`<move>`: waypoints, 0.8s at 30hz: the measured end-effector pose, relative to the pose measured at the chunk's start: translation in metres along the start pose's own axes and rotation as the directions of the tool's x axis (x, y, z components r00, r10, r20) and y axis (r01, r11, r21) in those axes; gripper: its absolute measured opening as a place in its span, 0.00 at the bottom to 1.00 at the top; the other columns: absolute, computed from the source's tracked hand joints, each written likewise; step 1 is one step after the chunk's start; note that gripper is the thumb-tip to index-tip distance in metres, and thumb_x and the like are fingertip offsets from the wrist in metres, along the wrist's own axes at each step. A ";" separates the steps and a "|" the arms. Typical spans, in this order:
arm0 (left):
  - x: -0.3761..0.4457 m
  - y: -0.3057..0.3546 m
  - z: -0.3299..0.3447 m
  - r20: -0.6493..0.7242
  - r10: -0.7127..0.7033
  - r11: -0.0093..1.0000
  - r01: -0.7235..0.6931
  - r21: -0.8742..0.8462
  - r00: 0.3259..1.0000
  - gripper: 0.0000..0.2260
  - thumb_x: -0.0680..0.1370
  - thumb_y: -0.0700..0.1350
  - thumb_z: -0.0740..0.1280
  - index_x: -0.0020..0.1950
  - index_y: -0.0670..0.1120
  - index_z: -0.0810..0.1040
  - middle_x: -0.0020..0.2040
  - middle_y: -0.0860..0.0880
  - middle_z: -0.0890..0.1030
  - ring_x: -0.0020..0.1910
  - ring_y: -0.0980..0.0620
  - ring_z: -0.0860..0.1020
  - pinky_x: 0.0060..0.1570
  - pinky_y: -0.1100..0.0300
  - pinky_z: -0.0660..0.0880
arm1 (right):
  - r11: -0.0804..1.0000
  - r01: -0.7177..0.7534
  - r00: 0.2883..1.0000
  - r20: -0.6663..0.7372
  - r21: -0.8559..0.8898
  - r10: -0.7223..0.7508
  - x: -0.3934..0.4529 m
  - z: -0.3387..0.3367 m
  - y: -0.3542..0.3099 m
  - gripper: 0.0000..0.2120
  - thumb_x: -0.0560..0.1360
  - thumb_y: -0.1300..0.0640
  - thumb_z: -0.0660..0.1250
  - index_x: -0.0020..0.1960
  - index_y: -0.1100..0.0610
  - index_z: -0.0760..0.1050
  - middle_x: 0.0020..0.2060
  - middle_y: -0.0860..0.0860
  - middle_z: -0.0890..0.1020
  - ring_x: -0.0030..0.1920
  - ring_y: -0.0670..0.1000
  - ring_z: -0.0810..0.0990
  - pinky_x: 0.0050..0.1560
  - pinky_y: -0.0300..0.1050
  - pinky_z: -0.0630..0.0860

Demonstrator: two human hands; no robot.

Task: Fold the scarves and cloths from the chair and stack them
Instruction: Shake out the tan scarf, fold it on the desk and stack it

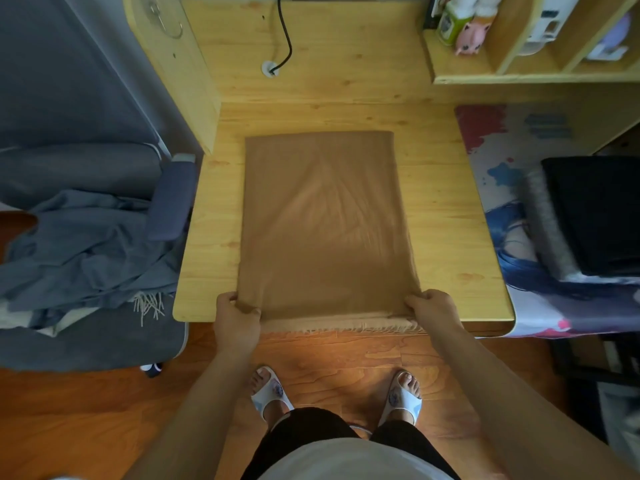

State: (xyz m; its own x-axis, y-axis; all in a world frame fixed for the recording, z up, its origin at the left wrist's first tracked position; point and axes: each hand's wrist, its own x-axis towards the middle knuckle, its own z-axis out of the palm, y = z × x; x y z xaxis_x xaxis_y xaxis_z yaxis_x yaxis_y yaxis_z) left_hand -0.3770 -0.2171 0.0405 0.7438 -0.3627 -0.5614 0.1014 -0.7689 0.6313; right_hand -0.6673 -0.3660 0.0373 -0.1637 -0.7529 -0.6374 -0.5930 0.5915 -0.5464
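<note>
No legible text anywhere. Green bottle [450, 24] on shelf [485, 77] has label, too blurred to read. Printed mat [502, 161] on counter [214, 271]: artwork only, no lettering.

Hidden or cut off:

- Fingertips of left hand [236, 318] and right hand [433, 308]: tucked under the near corners of the brown scarf [325, 220]; grip underneath unseen.
- Fringe [346, 328], lower centre: hanging past the desk [450, 209] edge, strands blurred together.
- Grey chair [86, 344], left: cut by the frame edge; seat largely buried under the blue-grey cloth pile [86, 251]; count of cloths in the pile unreadable.
- Black folded item [595, 213], right edge: cropped and motion-blurred, kind unclear.
- Shelf items [460, 26], upper right: cropped at top, labels too small to read.
- Black cable [285, 32], top centre: upper end out of frame.
</note>
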 end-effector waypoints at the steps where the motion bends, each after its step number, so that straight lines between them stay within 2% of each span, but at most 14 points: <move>1: -0.001 -0.004 0.001 -0.009 0.036 0.999 -0.036 0.030 0.999 0.16 0.80 0.37 0.69 0.65 0.46 0.70 0.48 0.50 0.76 0.43 0.49 0.77 0.40 0.53 0.75 | 1.000 0.001 1.000 -0.007 -0.012 -0.001 0.000 0.000 0.001 0.10 0.73 0.58 0.68 0.36 0.58 0.71 0.33 0.56 0.76 0.35 0.57 0.74 0.35 0.48 0.69; 4: -0.004 -0.012 0.003 -0.013 0.117 0.989 -0.115 0.097 0.993 0.15 0.80 0.36 0.67 0.64 0.45 0.70 0.46 0.51 0.75 0.45 0.48 0.76 0.38 0.54 0.71 | 1.000 0.010 1.000 -0.013 -0.001 -0.010 0.001 -0.002 0.005 0.11 0.72 0.60 0.68 0.36 0.56 0.66 0.32 0.55 0.71 0.34 0.55 0.68 0.34 0.46 0.63; 7: -0.005 -0.013 -0.003 0.021 0.121 0.991 -0.122 0.057 0.992 0.16 0.79 0.34 0.68 0.64 0.45 0.70 0.51 0.48 0.78 0.46 0.49 0.77 0.41 0.54 0.73 | 0.999 0.002 1.000 -0.017 0.043 -0.002 -0.002 -0.004 0.008 0.12 0.72 0.62 0.68 0.37 0.56 0.65 0.33 0.55 0.68 0.35 0.54 0.66 0.35 0.47 0.61; 8: -0.006 -0.011 -0.006 0.055 0.077 0.997 -0.077 0.011 0.996 0.17 0.79 0.34 0.69 0.66 0.44 0.71 0.54 0.47 0.78 0.47 0.49 0.78 0.44 0.53 0.76 | 0.998 -0.011 1.000 -0.010 0.058 0.012 -0.004 -0.005 0.008 0.11 0.72 0.62 0.68 0.37 0.56 0.66 0.34 0.55 0.69 0.35 0.54 0.67 0.35 0.47 0.62; 10: -0.006 0.003 -0.011 0.133 -0.101 0.976 0.124 -0.177 0.986 0.19 0.79 0.34 0.70 0.69 0.41 0.71 0.59 0.44 0.78 0.54 0.44 0.79 0.53 0.47 0.79 | 0.984 -0.099 0.995 0.043 0.149 0.094 -0.011 -0.007 -0.002 0.07 0.75 0.63 0.67 0.40 0.58 0.70 0.37 0.57 0.73 0.36 0.55 0.71 0.35 0.47 0.68; 12: -0.006 0.038 -0.016 0.222 -0.250 0.868 0.320 -0.380 0.943 0.18 0.81 0.32 0.66 0.71 0.39 0.71 0.61 0.42 0.77 0.57 0.41 0.79 0.55 0.47 0.80 | 0.896 -0.244 0.962 0.210 0.372 0.175 -0.020 -0.013 -0.035 0.05 0.78 0.65 0.65 0.44 0.62 0.73 0.37 0.58 0.75 0.35 0.54 0.73 0.33 0.46 0.75; 14: 0.004 0.097 -0.023 0.292 -0.255 0.745 0.380 -0.548 0.922 0.17 0.84 0.32 0.59 0.74 0.38 0.69 0.60 0.42 0.75 0.61 0.39 0.77 0.60 0.46 0.79 | 0.737 -0.349 0.924 0.343 0.578 0.169 -0.022 -0.027 -0.095 0.11 0.81 0.66 0.59 0.40 0.62 0.70 0.31 0.56 0.72 0.31 0.51 0.68 0.34 0.46 0.72; 15: 0.014 0.132 -0.029 0.314 -0.224 0.698 0.377 -0.608 0.923 0.18 0.85 0.32 0.57 0.75 0.38 0.68 0.57 0.42 0.75 0.59 0.40 0.78 0.62 0.46 0.78 | 0.645 -0.364 0.919 0.371 0.672 0.131 -0.019 -0.037 -0.133 0.14 0.82 0.66 0.56 0.38 0.62 0.67 0.28 0.56 0.72 0.31 0.51 0.67 0.35 0.46 0.71; 16: 0.024 0.169 -0.037 0.321 -0.171 0.674 0.349 -0.652 0.931 0.18 0.86 0.33 0.55 0.75 0.39 0.68 0.54 0.43 0.75 0.52 0.43 0.78 0.62 0.46 0.78 | 0.557 -0.358 0.919 0.389 0.749 0.067 -0.018 -0.049 -0.174 0.15 0.83 0.65 0.54 0.37 0.62 0.67 0.27 0.57 0.74 0.32 0.52 0.68 0.36 0.47 0.71; 18: 0.034 0.242 -0.055 0.235 -0.006 0.670 0.178 -0.720 0.972 0.18 0.85 0.33 0.52 0.73 0.43 0.71 0.49 0.44 0.75 0.42 0.47 0.76 0.54 0.49 0.80 | 0.459 -0.270 0.927 0.357 0.847 -0.112 -0.023 -0.073 -0.248 0.11 0.84 0.63 0.55 0.45 0.63 0.72 0.38 0.61 0.80 0.41 0.56 0.77 0.40 0.54 0.75; 19: 0.033 0.271 -0.065 0.150 0.103 0.664 0.044 -0.746 0.983 0.17 0.84 0.34 0.53 0.68 0.45 0.74 0.49 0.44 0.76 0.41 0.47 0.77 0.50 0.50 0.80 | 0.447 -0.198 0.925 0.317 0.872 -0.209 -0.029 -0.084 -0.274 0.08 0.84 0.63 0.57 0.50 0.63 0.73 0.45 0.61 0.81 0.46 0.57 0.80 0.43 0.56 0.77; 21: 0.018 0.305 -0.083 0.002 0.291 0.596 -0.180 -0.782 0.957 0.14 0.81 0.34 0.56 0.57 0.47 0.77 0.51 0.44 0.78 0.43 0.46 0.79 0.47 0.51 0.80 | 0.399 -0.052 0.908 0.209 0.916 -0.363 -0.045 -0.100 -0.299 0.06 0.83 0.63 0.58 0.51 0.61 0.73 0.46 0.59 0.81 0.49 0.57 0.82 0.50 0.57 0.81; 22: 0.008 0.308 -0.088 -0.028 0.345 0.548 -0.225 -0.806 0.938 0.13 0.80 0.34 0.57 0.52 0.48 0.78 0.52 0.44 0.78 0.45 0.45 0.79 0.49 0.50 0.78 | 0.380 -0.009 0.896 0.176 0.925 -0.408 -0.052 -0.103 -0.297 0.06 0.82 0.64 0.59 0.52 0.61 0.74 0.47 0.59 0.82 0.50 0.57 0.83 0.54 0.57 0.81; 24: -0.008 0.284 -0.089 -0.036 0.387 0.554 -0.264 -0.790 0.921 0.13 0.79 0.34 0.58 0.45 0.48 0.79 0.52 0.45 0.80 0.52 0.44 0.79 0.53 0.48 0.77 | 0.392 0.008 0.889 0.173 0.920 -0.423 -0.057 -0.097 -0.267 0.09 0.81 0.63 0.59 0.57 0.61 0.76 0.53 0.59 0.84 0.55 0.57 0.84 0.58 0.56 0.81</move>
State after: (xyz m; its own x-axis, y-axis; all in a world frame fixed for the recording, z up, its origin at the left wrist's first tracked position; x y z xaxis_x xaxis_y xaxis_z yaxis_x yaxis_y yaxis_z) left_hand -0.2949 -0.3858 0.2718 0.7484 -0.6130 -0.2532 0.3815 0.0856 0.9204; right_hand -0.5760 -0.5089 0.2716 0.2415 -0.8702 -0.4295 0.4917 0.4913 -0.7189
